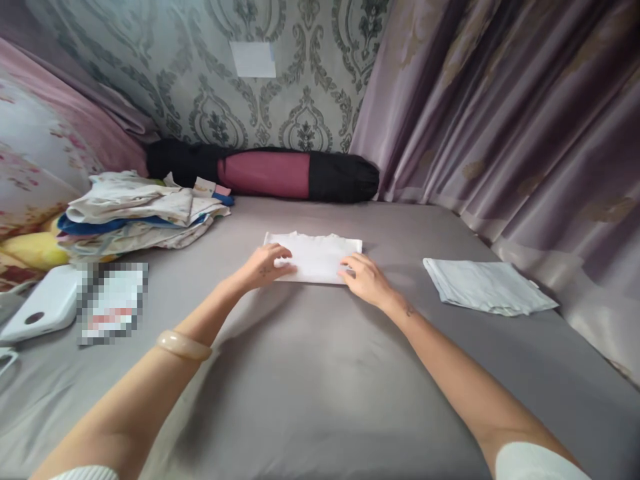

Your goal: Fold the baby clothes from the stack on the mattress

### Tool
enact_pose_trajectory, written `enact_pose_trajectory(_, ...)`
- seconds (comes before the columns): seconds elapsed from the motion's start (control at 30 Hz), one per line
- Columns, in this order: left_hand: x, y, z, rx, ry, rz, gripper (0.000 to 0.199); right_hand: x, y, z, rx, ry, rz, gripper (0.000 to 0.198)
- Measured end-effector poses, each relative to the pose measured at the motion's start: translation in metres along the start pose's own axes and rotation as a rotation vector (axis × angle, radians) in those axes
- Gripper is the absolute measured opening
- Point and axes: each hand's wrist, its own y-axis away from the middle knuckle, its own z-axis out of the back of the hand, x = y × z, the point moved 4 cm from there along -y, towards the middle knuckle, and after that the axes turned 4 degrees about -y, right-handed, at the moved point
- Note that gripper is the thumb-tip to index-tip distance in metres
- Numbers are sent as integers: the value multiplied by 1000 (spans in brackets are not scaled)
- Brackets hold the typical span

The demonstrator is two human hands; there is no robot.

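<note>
A white garment (320,259), folded into a flat rectangle, lies in the middle of the grey bed sheet. Its upper edge looks wavy and its lower edge is straight. My left hand (267,265) rests at the left end of the garment, with curved fingers and the thumb apart. At the right end, my right hand (367,277) touches the garment in a similar way, a gap showing between thumb and fingers. White cloth is visible between the two hands. The fingertips lie on top of the cloth and neither hand visibly grips it.
A pale folded garment (487,287) lies to the right. On the left are a pile of clothes (145,210), a white device (47,303) and a blurred-out packet (114,303). A black and maroon roll-shaped bag (265,173) lies along the wall, near purple curtains (465,100).
</note>
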Motion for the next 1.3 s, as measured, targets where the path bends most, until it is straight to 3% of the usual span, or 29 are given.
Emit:
enact_pose_trajectory(0.07,-17,11,-4,100,28,-121,32,16,10,-4,87,0,140,12)
enact_pose_trajectory(0.13,-25,19,-8,120,-1,-160,29,24,16,-9,122,50,193,11)
enact_pose_trajectory(0.37,-36,29,-15,126,-221,-208,35,20,16,-25,163,323,239,25)
enact_pose_trajectory(0.53,-38,24,-20,131,-356,-144,31,25,18,-26,203,417,204,31)
enact_pose_trajectory(0.83,-39,19,-13,99,-283,-58,25,39,18,-11,320,432,148,39)
enact_pose_trajectory(0.97,-45,20,-3,98,-302,-84,26,40,15,0,287,410,157,34)
enact_pose_trajectory(1.1,-57,35,9,139,-326,-167,31,46,30,11,242,397,198,33)
enact_pose_trajectory(1.3,-68,67,5,206,-231,-247,32,54,62,5,329,349,245,30)
